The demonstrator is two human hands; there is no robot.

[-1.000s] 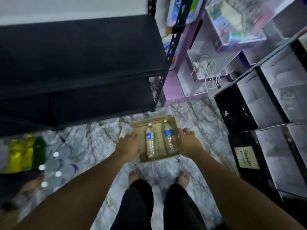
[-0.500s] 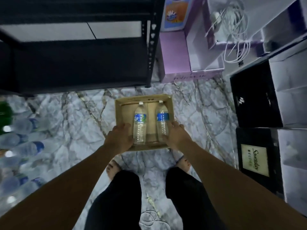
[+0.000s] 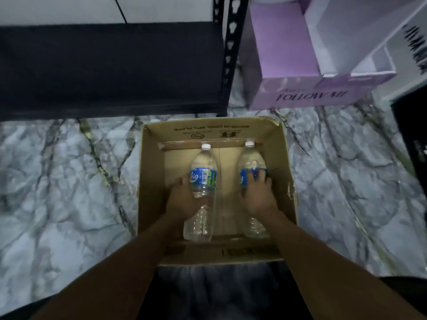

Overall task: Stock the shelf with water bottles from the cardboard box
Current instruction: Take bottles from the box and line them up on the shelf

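Bottles, two, lying flat in the cardboard box (image 3: 280, 146), caps toward the black shelf (image 3: 111, 65) just beyond it: my left hand (image 3: 184, 199) wraps the left bottle (image 3: 203, 179), my right hand (image 3: 256, 195) wraps the right bottle (image 3: 251, 162). Risk: smooth plastic could slip as I lift both together. Purple carton (image 3: 288, 65) beside the shelf upright crowds the right.

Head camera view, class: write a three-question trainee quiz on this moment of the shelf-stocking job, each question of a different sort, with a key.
1. True or false: the bottles in the cardboard box stand upright.
2. How many bottles are in the box?
3. The right hand rests on: A) the right bottle B) the purple box C) the shelf

Key:
1. False; both lie flat, caps toward the shelf.
2. Two; the left hand is on the left bottle.
3. A
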